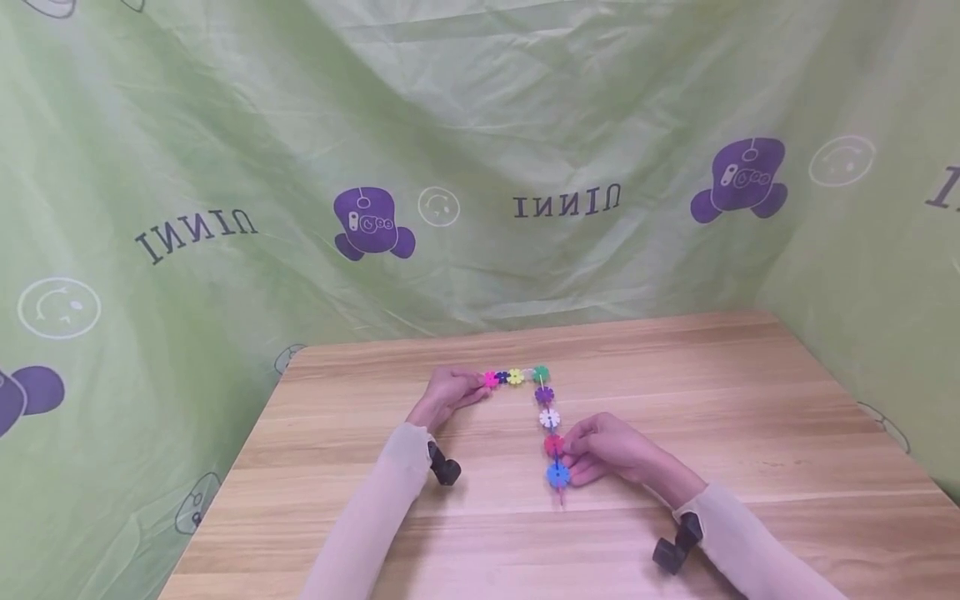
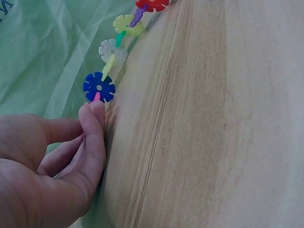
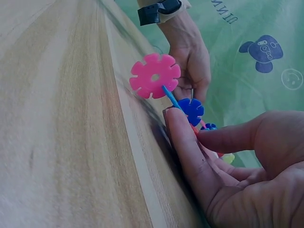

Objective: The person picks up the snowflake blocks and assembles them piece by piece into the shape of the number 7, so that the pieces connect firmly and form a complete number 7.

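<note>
A chain of colourful notched plastic snowflake discs [image 1: 550, 418] bends at a green disc [image 1: 541, 373]. One leg runs left and the other comes toward the front of the table. At the left end, my left hand [image 1: 450, 387] pinches a pink disc [image 2: 97, 97], mostly hidden by the fingertips, joined to a dark blue disc [image 2: 99, 87]. On the front leg, thumb and forefinger of my right hand [image 1: 611, 450] pinch a red disc [image 3: 195, 128]. Past those fingers a blue disc [image 3: 170, 96], seen edge-on, carries a pink disc [image 3: 155, 76] at the chain's front end.
The chain lies over a wood-grain table [image 1: 712, 400]. A green printed curtain [image 1: 480, 167] hangs behind it and along both sides. Black wrist cameras [image 1: 444, 465] are strapped over both pale sleeves [image 1: 375, 508].
</note>
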Demonstrator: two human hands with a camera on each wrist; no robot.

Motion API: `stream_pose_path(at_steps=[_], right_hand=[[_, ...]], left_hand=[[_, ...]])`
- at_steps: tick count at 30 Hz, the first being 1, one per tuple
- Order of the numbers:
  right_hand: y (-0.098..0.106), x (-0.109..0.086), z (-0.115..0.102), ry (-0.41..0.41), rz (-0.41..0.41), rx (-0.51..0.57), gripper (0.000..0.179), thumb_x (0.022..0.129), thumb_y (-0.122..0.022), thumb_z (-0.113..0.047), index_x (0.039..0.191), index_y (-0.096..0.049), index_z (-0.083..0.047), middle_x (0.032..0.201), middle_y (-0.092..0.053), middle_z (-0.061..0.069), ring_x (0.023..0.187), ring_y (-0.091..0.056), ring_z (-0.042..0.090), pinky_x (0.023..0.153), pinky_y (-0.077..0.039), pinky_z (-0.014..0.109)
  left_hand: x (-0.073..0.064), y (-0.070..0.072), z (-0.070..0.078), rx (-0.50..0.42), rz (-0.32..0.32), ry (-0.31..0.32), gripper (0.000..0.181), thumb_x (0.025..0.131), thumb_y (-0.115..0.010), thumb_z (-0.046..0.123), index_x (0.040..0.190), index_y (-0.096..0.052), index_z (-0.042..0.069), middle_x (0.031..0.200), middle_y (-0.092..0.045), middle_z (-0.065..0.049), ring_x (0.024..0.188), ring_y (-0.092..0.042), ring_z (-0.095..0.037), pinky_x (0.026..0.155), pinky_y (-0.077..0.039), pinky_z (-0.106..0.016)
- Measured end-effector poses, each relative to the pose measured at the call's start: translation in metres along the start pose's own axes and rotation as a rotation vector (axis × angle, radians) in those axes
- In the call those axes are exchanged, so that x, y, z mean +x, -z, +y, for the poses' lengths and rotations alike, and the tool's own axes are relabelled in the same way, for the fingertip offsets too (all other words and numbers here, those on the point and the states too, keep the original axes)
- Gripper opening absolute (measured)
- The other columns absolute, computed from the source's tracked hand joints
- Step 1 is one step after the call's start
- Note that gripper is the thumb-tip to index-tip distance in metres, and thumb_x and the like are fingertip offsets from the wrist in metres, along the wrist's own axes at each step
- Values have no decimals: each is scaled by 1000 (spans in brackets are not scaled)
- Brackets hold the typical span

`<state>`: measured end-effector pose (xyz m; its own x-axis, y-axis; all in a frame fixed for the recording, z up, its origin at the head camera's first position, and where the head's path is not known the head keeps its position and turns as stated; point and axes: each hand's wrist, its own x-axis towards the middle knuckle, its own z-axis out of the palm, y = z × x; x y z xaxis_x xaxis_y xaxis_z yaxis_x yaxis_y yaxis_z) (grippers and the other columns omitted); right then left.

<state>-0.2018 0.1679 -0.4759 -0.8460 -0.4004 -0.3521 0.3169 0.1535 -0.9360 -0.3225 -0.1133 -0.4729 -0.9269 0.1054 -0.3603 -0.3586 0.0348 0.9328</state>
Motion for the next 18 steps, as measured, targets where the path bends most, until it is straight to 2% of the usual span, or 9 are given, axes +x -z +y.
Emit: stream_pose_path(at_steps=[5, 10, 18], right_hand=[[-2, 1, 0, -4, -5, -11, 19, 99, -58, 1, 113, -63, 13, 88, -71, 11, 68, -73, 13, 70, -68, 34], [-2, 0, 0, -4, -7, -26, 21, 100, -60, -2, 114, -63, 13, 89, -73, 12, 69, -74, 15, 70, -68, 36], [9, -2, 0, -8, 44, -94, 27, 101, -59, -7, 117, -65, 14, 89, -76, 17, 71, -76, 18, 70, -68, 38]], left_hand=[[0, 2, -1, 12, 31, 3, 27, 98, -66, -4, 124, -71, -10, 117, -76, -24, 84, -78, -14, 92, -64, -28], [1, 2, -3, 5, 29, -8, 27, 98, -66, -5, 123, -70, -10, 117, -76, -25, 84, -79, -15, 92, -64, -29], [-1, 7, -4, 27, 37, -41, 28, 99, -65, -3, 125, -68, -11, 115, -76, -26, 88, -79, -18, 93, -64, -31]])
